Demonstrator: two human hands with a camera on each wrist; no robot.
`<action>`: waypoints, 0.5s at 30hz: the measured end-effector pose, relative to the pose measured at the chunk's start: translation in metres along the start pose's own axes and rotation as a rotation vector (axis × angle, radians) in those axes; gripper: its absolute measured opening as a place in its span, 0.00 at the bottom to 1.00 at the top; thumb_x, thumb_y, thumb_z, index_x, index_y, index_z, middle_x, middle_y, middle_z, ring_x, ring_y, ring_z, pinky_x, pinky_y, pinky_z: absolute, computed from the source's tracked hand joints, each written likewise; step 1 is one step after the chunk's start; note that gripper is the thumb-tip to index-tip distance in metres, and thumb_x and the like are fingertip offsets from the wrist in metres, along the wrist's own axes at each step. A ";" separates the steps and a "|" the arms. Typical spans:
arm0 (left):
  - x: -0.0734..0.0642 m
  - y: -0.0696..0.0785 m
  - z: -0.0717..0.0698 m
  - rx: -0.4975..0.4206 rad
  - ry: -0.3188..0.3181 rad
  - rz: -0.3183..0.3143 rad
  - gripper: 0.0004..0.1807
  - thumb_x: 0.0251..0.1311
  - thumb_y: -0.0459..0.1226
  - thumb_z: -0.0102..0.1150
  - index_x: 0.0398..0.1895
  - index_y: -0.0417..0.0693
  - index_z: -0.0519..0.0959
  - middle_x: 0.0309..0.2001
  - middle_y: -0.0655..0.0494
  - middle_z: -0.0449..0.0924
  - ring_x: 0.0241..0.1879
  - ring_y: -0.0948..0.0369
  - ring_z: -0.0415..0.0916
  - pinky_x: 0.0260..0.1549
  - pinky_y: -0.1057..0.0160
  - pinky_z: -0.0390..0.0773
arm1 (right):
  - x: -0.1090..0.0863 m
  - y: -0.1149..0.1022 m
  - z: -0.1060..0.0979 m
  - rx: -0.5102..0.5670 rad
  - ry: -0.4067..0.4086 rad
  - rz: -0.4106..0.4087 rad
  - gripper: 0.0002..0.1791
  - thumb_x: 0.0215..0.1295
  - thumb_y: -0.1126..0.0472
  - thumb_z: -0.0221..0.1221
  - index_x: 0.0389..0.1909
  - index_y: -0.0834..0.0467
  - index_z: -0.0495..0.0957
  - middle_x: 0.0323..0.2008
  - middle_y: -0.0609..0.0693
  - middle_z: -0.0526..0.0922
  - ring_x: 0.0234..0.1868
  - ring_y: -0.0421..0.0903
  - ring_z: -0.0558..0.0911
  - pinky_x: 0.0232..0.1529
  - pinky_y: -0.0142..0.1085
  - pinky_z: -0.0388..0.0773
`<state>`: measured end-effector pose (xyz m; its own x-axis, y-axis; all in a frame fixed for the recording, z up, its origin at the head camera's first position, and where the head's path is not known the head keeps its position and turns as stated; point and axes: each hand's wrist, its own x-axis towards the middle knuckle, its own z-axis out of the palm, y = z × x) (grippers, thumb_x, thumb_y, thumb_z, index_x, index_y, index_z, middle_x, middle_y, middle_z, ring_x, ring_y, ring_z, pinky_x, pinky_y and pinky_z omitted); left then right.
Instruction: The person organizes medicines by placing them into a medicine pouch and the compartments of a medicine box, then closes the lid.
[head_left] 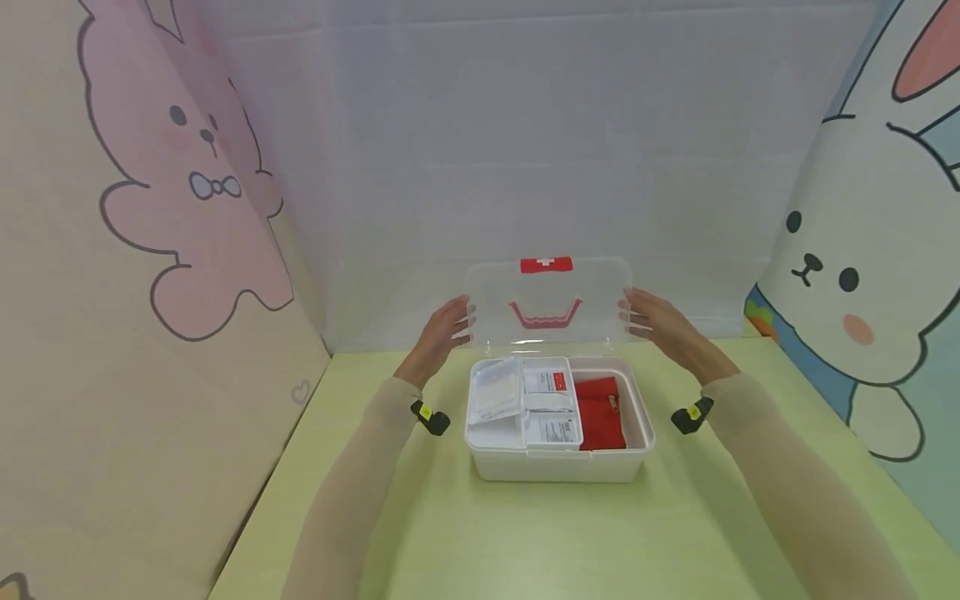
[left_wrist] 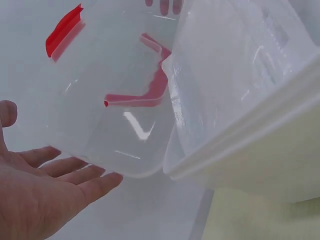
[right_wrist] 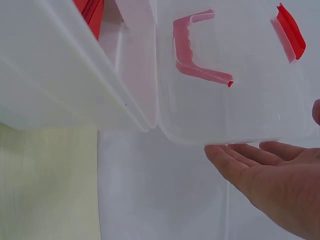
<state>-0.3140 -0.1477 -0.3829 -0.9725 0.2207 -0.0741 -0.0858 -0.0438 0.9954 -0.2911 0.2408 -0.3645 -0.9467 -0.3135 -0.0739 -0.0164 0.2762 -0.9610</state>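
A white first aid box (head_left: 566, 465) stands on the table with its clear lid (head_left: 600, 283) raised upright at the back. The lid has a red latch (head_left: 546, 265) and a red handle (head_left: 546, 321). My left hand (head_left: 444, 332) is at the lid's left edge, its fairly straight fingers (left_wrist: 100, 187) touching the rim. On the opposite edge my right hand (head_left: 663, 325) touches the lid with extended fingers (right_wrist: 227, 159). Both thumbs stand away from the lid. Inside the box are a white tray (head_left: 495, 435) with packets (head_left: 551, 382) and a red zippered pouch (head_left: 598, 417).
The box rests on a pale yellow-green table (head_left: 555, 542). A whitish sheet (head_left: 525, 150) hangs behind the lid. Cloths with a pink cartoon animal (head_left: 187, 150) and a white rabbit (head_left: 847, 308) flank the table.
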 end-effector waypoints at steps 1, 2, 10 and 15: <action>-0.002 0.001 0.001 0.004 -0.013 0.002 0.34 0.73 0.53 0.43 0.76 0.48 0.55 0.76 0.45 0.56 0.75 0.47 0.54 0.72 0.45 0.56 | -0.001 -0.001 0.000 0.003 0.003 0.004 0.45 0.72 0.34 0.41 0.79 0.54 0.39 0.78 0.59 0.47 0.78 0.62 0.51 0.75 0.57 0.49; -0.005 0.002 0.002 0.010 -0.022 0.004 0.36 0.73 0.54 0.43 0.77 0.48 0.53 0.76 0.45 0.55 0.76 0.47 0.52 0.73 0.45 0.55 | -0.002 -0.002 0.001 0.010 0.004 0.006 0.45 0.73 0.34 0.41 0.79 0.55 0.38 0.78 0.60 0.46 0.78 0.62 0.50 0.75 0.57 0.49; -0.016 0.010 0.008 -0.049 -0.005 -0.001 0.38 0.72 0.56 0.42 0.77 0.45 0.51 0.77 0.42 0.53 0.77 0.47 0.50 0.73 0.45 0.52 | -0.012 -0.020 0.005 0.129 0.018 0.053 0.43 0.76 0.36 0.33 0.78 0.60 0.33 0.78 0.65 0.42 0.78 0.63 0.45 0.76 0.55 0.43; -0.022 0.016 0.010 -0.042 0.020 -0.010 0.38 0.72 0.57 0.41 0.77 0.46 0.52 0.76 0.42 0.54 0.76 0.47 0.51 0.73 0.45 0.53 | -0.018 -0.030 0.009 0.117 0.017 0.066 0.45 0.76 0.36 0.32 0.77 0.62 0.32 0.77 0.67 0.40 0.78 0.64 0.44 0.76 0.55 0.42</action>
<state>-0.2916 -0.1432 -0.3649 -0.9757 0.2016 -0.0854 -0.1038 -0.0823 0.9912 -0.2707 0.2301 -0.3364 -0.9498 -0.2823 -0.1348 0.0832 0.1875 -0.9787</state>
